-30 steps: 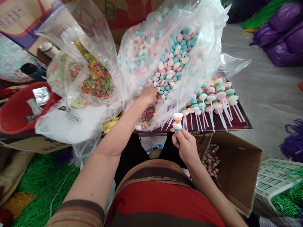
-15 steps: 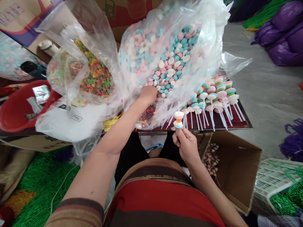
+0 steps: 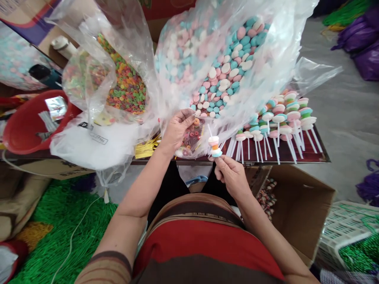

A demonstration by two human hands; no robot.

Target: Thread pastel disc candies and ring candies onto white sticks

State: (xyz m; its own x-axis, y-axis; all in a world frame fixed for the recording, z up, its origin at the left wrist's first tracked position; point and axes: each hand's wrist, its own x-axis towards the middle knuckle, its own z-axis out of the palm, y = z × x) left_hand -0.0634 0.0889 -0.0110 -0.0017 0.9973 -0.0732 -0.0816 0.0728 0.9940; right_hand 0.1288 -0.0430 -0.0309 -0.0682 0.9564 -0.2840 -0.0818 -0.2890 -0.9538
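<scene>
My right hand (image 3: 232, 175) is closed on a candy skewer (image 3: 214, 146), pinching it at its lower end near the table's front edge. White, pink, orange and pale-blue pieces are stacked on it, and a bit of white stick pokes out above. My left hand (image 3: 179, 128) is pinched at the mouth of a clear bag (image 3: 287, 35) of pink, blue and white oval candies (image 3: 222, 85). A pale candy (image 3: 197, 113) shows at its fingertips. Just below lie reddish ring candies (image 3: 192, 138) in clear plastic.
Finished-looking candy skewers (image 3: 284, 118) lie in rows at the right. Leftward are a bag of small colourful rings (image 3: 127, 90), yellow ties (image 3: 146, 148) and a red bowl (image 3: 22, 130). A cardboard box (image 3: 299, 209) and a white basket (image 3: 340, 225) stand below right.
My left hand has drawn back slightly from the candy pile, its fingers now pinched. The skewer in my right hand has tilted and shifted a little left. The whole view has moved slightly.
</scene>
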